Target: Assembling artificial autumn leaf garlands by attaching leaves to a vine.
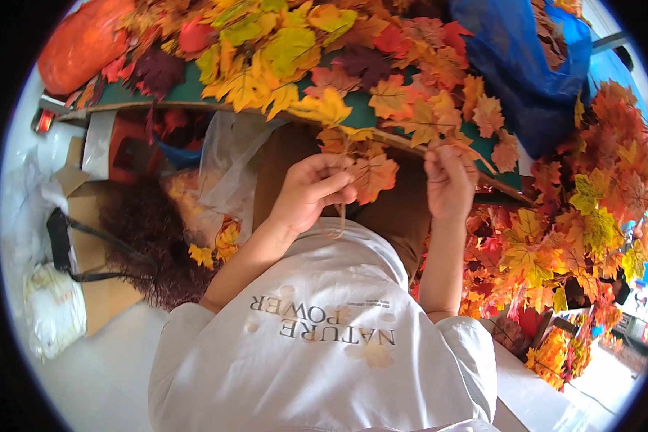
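My left hand (309,189) is closed in a pinch on a thin brown stem (341,214), whose lower end curls below the fingers. Orange artificial maple leaves (374,178) spread out beside that thumb and fingertips. To the right, my right hand (451,183) is closed too, its fingertips pinched at the table's front edge by an orange leaf (469,153). Whether it grips that leaf's stem or another small part is too small to tell. Both hands are just in front of the green tabletop (187,88), above my lap.
Yellow, red and dark purple artificial leaves (291,52) heap over the table. A blue plastic bag (515,93) stands far right, an orange bag (83,49) far left. Leaf garlands (554,241) hang at the right. Cardboard (97,241) and a white plastic bag (55,311) are on the left.
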`<state>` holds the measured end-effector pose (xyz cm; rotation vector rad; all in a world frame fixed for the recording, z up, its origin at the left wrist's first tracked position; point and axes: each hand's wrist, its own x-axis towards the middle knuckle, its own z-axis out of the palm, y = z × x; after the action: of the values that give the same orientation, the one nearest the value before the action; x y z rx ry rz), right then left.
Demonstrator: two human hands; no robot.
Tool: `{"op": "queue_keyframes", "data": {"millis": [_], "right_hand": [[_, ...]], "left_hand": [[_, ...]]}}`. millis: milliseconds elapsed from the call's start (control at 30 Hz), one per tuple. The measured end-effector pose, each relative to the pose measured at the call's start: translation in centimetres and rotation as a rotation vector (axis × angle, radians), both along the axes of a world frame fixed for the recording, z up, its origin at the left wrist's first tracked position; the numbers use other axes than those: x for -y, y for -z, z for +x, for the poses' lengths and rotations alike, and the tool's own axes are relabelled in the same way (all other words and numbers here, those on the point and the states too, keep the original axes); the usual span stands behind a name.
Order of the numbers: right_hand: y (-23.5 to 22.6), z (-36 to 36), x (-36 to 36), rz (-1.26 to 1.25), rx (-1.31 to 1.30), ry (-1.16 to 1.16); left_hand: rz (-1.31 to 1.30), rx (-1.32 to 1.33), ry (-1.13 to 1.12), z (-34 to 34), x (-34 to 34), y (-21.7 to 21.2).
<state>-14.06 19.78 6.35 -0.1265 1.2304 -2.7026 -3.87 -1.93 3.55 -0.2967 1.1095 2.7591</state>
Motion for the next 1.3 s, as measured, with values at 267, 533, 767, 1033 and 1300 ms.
{"op": "queue_keyframes", "data": {"millis": [267, 533, 767, 1033, 1300], "right_hand": [[2.1, 6.7, 6.7, 0.069, 0.165, 0.001], [2.2, 10.6, 6.6, -0.1, 0.137, -0.1], [1.1, 12.2, 5.6, -0.202, 0.132, -0.104], [1.1, 12.4, 6.1, -0.142, 0.093, -0.053], [1.2, 12.1, 6.3, -0.208, 0.163, -0.075]], "left_hand": [[-0.091, -0.079, -0.211, 1.2, -2.5, -1.4], [-0.15, -0.242, -0.25, 4.4, -3.7, -1.7], [-0.189, -0.264, -0.203, 5.5, -4.8, -2.6], [-0.169, -0.289, -0.238, 5.4, -4.5, -2.5], [-0.151, -0.295, -0.193, 5.2, -4.2, -2.5]]}}
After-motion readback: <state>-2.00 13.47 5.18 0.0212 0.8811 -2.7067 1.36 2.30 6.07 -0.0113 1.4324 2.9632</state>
